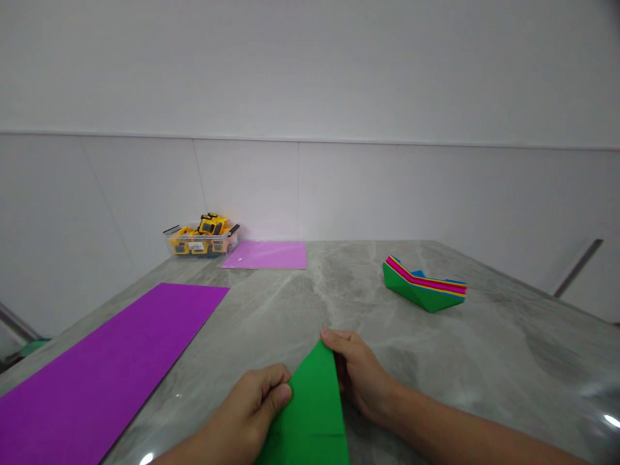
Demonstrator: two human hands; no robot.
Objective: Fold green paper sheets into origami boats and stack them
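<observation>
A sheet of green paper (312, 407), folded to a point at its far end, is held between my two hands above the table. My left hand (256, 403) pinches its left edge, with the thumb on top. At the tip, my right hand (358, 371) grips the paper between thumb and fingers; most of those fingers are hidden behind it. A crease crosses the lower part of the paper, and its near end runs out of view. Beyond my right hand, a folded paper boat (426, 287) in green, pink, yellow and blue rests on the table.
Along the left side of the grey marbled table (353, 284) lies a long purple sheet (111, 361). Farther back are a lilac sheet (268, 255) and a clear plastic bin (203, 245) full of yellow toy vehicles (213, 224). A white wall (339, 187) stands behind the table.
</observation>
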